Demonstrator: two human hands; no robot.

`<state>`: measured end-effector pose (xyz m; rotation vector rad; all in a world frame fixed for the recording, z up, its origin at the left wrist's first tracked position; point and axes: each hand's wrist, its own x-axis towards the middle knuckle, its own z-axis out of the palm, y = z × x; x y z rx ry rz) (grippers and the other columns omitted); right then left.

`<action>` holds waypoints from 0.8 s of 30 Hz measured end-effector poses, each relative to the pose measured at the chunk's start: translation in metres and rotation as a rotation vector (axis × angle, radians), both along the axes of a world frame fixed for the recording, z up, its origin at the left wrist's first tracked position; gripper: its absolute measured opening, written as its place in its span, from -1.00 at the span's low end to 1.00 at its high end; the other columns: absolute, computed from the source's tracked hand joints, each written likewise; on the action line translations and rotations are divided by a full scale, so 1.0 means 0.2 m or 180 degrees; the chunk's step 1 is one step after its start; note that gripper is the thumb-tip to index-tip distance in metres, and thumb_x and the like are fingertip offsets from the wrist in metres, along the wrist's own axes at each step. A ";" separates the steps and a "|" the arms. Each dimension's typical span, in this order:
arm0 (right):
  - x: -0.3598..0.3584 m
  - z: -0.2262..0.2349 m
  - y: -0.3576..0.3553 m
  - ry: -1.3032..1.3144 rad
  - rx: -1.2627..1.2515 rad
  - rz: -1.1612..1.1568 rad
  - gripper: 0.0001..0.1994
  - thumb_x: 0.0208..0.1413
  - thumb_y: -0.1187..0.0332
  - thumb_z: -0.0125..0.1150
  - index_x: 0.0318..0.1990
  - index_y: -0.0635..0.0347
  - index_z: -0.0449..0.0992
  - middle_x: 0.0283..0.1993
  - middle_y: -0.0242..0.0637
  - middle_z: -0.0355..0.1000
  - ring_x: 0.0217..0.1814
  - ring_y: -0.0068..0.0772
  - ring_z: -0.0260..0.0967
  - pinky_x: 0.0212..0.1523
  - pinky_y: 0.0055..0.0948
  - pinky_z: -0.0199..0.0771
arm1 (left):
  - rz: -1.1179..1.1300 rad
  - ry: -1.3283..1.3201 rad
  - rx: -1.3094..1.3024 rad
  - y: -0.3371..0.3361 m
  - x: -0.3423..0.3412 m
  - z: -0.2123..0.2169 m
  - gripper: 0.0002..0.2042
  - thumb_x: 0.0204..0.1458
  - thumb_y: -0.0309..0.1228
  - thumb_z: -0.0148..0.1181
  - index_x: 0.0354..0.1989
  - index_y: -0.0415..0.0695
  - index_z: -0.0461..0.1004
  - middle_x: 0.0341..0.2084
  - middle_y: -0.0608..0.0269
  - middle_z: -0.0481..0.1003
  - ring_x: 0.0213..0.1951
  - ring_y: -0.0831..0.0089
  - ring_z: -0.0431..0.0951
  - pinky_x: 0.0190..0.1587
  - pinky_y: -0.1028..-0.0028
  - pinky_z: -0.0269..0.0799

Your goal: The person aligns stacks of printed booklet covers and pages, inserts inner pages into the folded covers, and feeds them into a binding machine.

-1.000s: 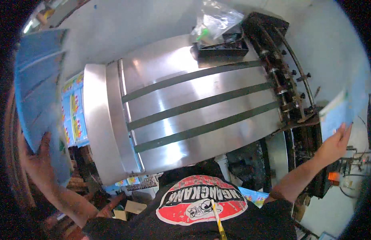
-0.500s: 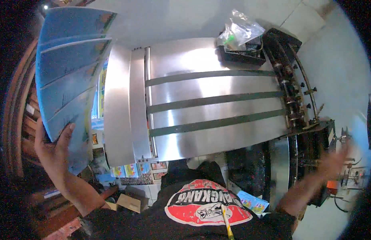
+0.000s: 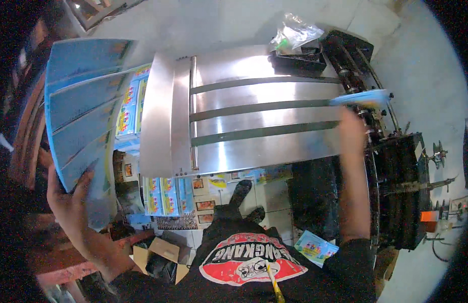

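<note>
My left hand (image 3: 71, 198) holds up a fanned stack of blue printed sheets (image 3: 80, 108) at the far left, beside the machine. My right hand (image 3: 351, 132) is blurred by motion over the right end of the shiny metal feed table (image 3: 254, 118) and grips a single blue sheet (image 3: 361, 97) near the black roller unit (image 3: 362, 76). Three dark green belts (image 3: 264, 106) run across the metal table under that arm.
A clear plastic bag (image 3: 294, 34) lies on a black tray at the table's far end. Stacks of printed blue sheets (image 3: 163, 194) stand under and left of the machine. Cardboard boxes (image 3: 163, 255) sit on the floor by my feet. A black machine body (image 3: 400, 192) stands on the right.
My right hand swung from low at the far right up over the table's right end, now with a blue sheet in it. The left hand keeps holding the fanned stack.
</note>
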<state>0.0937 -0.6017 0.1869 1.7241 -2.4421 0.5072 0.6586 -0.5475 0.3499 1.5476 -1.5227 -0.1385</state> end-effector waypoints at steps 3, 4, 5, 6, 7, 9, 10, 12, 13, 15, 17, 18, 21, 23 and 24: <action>0.74 -0.33 -0.03 -0.0529 0.1516 0.2036 -0.70 0.15 0.35 -0.03 0.00 0.17 0.49 -0.03 0.00 0.49 -0.02 0.03 0.48 0.01 -0.07 0.46 | 0.0043 0.0068 0.0017 0.04 -0.07 0.03 -0.57 -0.13 -0.63 0.35 -0.01 -0.25 0.43 -0.18 0.24 0.52 -0.14 0.49 0.48 -0.03 0.49 0.37; 1.00 -0.27 0.04 -0.1178 0.1500 0.3124 -0.67 0.16 0.37 -0.06 0.05 0.05 0.49 -0.02 0.02 0.49 0.01 0.00 0.48 0.04 -0.07 0.46 | 0.0083 0.0093 0.0076 0.07 -0.08 0.05 -0.56 -0.13 -0.63 0.36 -0.01 -0.24 0.43 -0.17 0.24 0.52 -0.14 0.49 0.48 -0.03 0.49 0.37; 1.14 -0.03 0.06 -0.0882 0.2381 0.3793 -0.64 0.14 0.37 -0.04 0.09 -0.09 0.49 0.03 0.00 0.47 0.07 0.00 0.45 0.14 -0.10 0.40 | 0.0098 0.0091 0.0078 0.10 -0.08 0.06 -0.56 -0.13 -0.63 0.36 -0.01 -0.24 0.43 -0.17 0.24 0.52 -0.14 0.49 0.48 -0.03 0.49 0.37; 1.12 0.00 0.07 -0.0881 0.2368 0.3774 -0.64 0.14 0.37 -0.04 0.09 -0.09 0.49 0.03 0.00 0.47 0.07 0.00 0.45 0.14 -0.10 0.40 | 0.0125 -0.0056 -0.0089 0.12 -0.07 0.08 -0.55 -0.14 -0.63 0.36 0.00 -0.24 0.42 -0.17 0.23 0.52 -0.14 0.48 0.49 -0.03 0.49 0.38; 1.08 0.01 0.08 -0.1186 0.2189 0.4009 -0.58 0.06 0.44 0.01 0.11 -0.04 0.47 -0.02 -0.02 0.50 0.00 0.00 0.47 0.07 -0.12 0.44 | 0.0168 -0.0209 -0.0250 0.13 -0.06 0.10 -0.54 -0.14 -0.63 0.36 0.02 -0.24 0.42 -0.16 0.22 0.53 -0.13 0.47 0.49 -0.02 0.49 0.38; 0.90 -0.06 0.03 -0.1588 0.1519 0.4122 -0.53 -0.03 0.53 0.08 0.11 0.01 0.48 -0.08 -0.05 0.53 -0.07 -0.04 0.50 0.00 -0.19 0.48 | 0.0141 -0.0171 -0.0259 0.15 0.00 0.10 -0.52 -0.14 -0.63 0.36 0.03 -0.23 0.41 -0.16 0.21 0.53 -0.12 0.46 0.50 -0.02 0.48 0.38; 0.72 -0.13 -0.04 -0.1667 0.1031 0.3967 -0.54 -0.02 0.54 0.08 0.10 0.02 0.50 -0.09 -0.06 0.54 -0.07 -0.07 0.51 -0.01 -0.23 0.48 | 0.0093 -0.0115 -0.0275 0.14 0.02 0.10 -0.50 -0.14 -0.63 0.36 0.05 -0.23 0.40 -0.15 0.21 0.53 -0.12 0.45 0.50 -0.01 0.47 0.39; 0.52 0.08 -0.11 -0.1933 0.1378 0.2640 -0.59 0.02 0.54 0.09 0.06 0.03 0.53 -0.10 -0.13 0.56 -0.08 -0.12 0.54 -0.02 -0.32 0.49 | 0.0236 -0.0130 0.0003 0.14 0.02 0.10 -0.48 -0.15 -0.63 0.36 0.07 -0.22 0.40 -0.15 0.21 0.53 -0.12 0.44 0.50 -0.01 0.47 0.39; 0.39 0.12 -0.14 -0.1894 0.1000 0.2540 -0.61 0.03 0.54 0.10 0.05 0.04 0.54 -0.11 -0.11 0.56 -0.11 -0.10 0.54 -0.06 -0.35 0.49 | 0.0214 -0.0111 0.0254 0.10 0.00 0.11 -0.45 -0.16 -0.64 0.37 0.09 -0.22 0.39 -0.15 0.22 0.53 -0.12 0.44 0.50 -0.01 0.47 0.39; 0.32 0.18 -0.20 -0.1811 0.0624 0.2385 -0.63 0.04 0.54 0.11 0.03 0.05 0.55 -0.12 -0.10 0.56 -0.15 -0.09 0.55 -0.09 -0.37 0.50 | -0.0219 -0.0264 0.0444 -0.06 -0.08 0.05 -0.49 -0.25 -0.64 0.39 -0.01 -0.23 0.45 -0.22 0.21 0.55 -0.16 0.47 0.51 -0.04 0.47 0.40; 0.33 0.28 -0.26 -0.1121 0.0445 0.1912 -0.62 0.04 0.56 0.09 0.05 0.07 0.53 -0.17 -0.02 0.54 -0.20 -0.04 0.54 -0.13 -0.33 0.49 | -0.0626 -0.0715 0.0672 -0.19 -0.21 0.03 -0.53 -0.33 -0.64 0.42 -0.12 -0.26 0.50 -0.28 0.23 0.56 -0.19 0.48 0.53 -0.09 0.43 0.43; 0.32 0.28 -0.30 -0.1118 0.0438 0.1850 -0.62 0.04 0.56 0.09 0.05 0.07 0.53 -0.17 -0.02 0.54 -0.20 -0.04 0.54 -0.13 -0.33 0.49 | -0.0900 -0.0701 0.1027 -0.25 -0.29 0.02 -0.52 -0.34 -0.62 0.41 -0.11 -0.23 0.51 -0.31 0.19 0.59 -0.23 0.36 0.58 -0.11 0.38 0.46; 0.32 0.27 -0.40 -0.1071 0.0392 0.2088 -0.63 0.05 0.56 0.08 0.03 0.08 0.53 -0.17 0.04 0.50 -0.18 0.01 0.52 -0.15 -0.26 0.48 | -0.2440 -0.1789 0.1228 -0.43 -0.59 -0.03 -0.53 -0.38 -0.58 0.36 -0.14 -0.07 0.54 -0.30 0.15 0.59 -0.30 0.13 0.59 -0.25 0.23 0.46; 0.39 0.31 -0.43 -0.1021 0.0836 0.2440 -0.69 0.09 0.48 0.11 0.01 0.05 0.55 -0.17 0.00 0.52 -0.13 0.04 0.51 -0.12 -0.20 0.48 | -0.3330 -0.2286 0.0811 -0.52 -0.78 -0.21 -0.57 -0.22 -0.54 0.24 -0.05 -0.05 0.47 -0.35 0.20 0.56 -0.33 0.20 0.59 -0.27 0.26 0.44; 0.43 0.33 -0.43 -0.1038 0.0844 0.2394 -0.69 0.09 0.48 0.11 0.01 0.05 0.55 -0.17 0.00 0.52 -0.13 0.04 0.51 -0.12 -0.20 0.48 | -0.3535 -0.2288 0.0787 -0.55 -0.87 -0.32 -0.58 -0.17 -0.51 0.21 -0.03 -0.05 0.45 -0.34 0.19 0.54 -0.34 0.20 0.58 -0.28 0.26 0.44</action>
